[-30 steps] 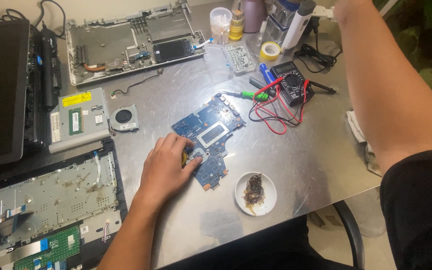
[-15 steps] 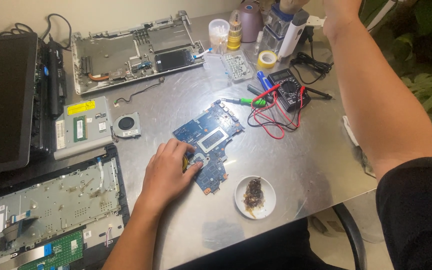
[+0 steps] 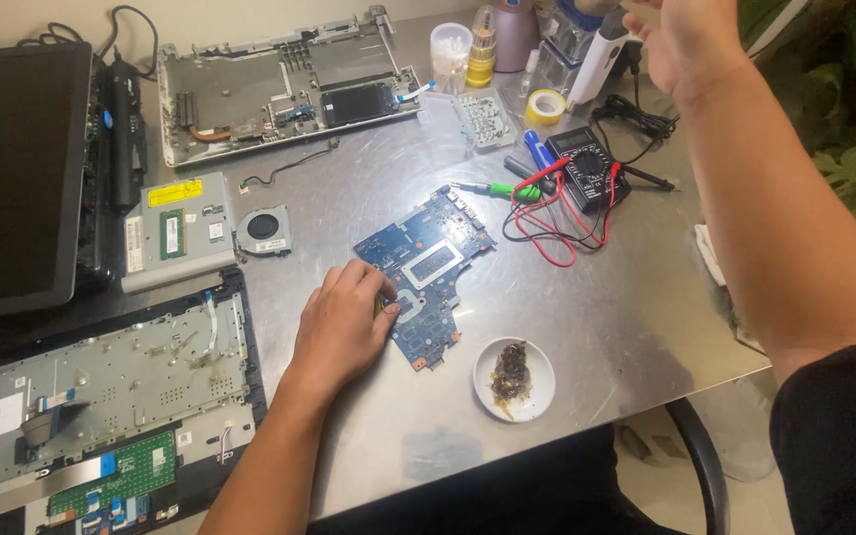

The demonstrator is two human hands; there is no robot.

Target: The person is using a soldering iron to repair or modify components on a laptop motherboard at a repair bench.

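Resting palm-down near the middle of the metal tabletop (image 3: 596, 327), the left hand (image 3: 344, 327) is seen in the head view with its fingers curled loosely and their tips pressed against the left edge of a blue circuit board (image 3: 428, 272); nothing is pinched between them. The board is laid flat and at a slant, roughly midway between the front and back edges. Just beside its lower end, toward the front edge, a small white dish (image 3: 514, 378) holding a dark brown clump is set. The right hand (image 3: 681, 40) is raised above the back right corner of the tabletop, partly cut off by the upper border of the view, and whether its fingers are closed on anything cannot be told. Below it, a black multimeter (image 3: 588, 178) with red and black leads is placed, with a green-handled screwdriver (image 3: 492, 188) just to its left. A roll of yellow tape (image 3: 547, 105) lies nearer the back edge. A small round cooling fan (image 3: 264, 229) is found left of the board, and an opened laptop chassis (image 3: 279, 89) is laid along the back edge. At the front left corner a laptop keyboard frame (image 3: 101, 386) is seen, underside up.
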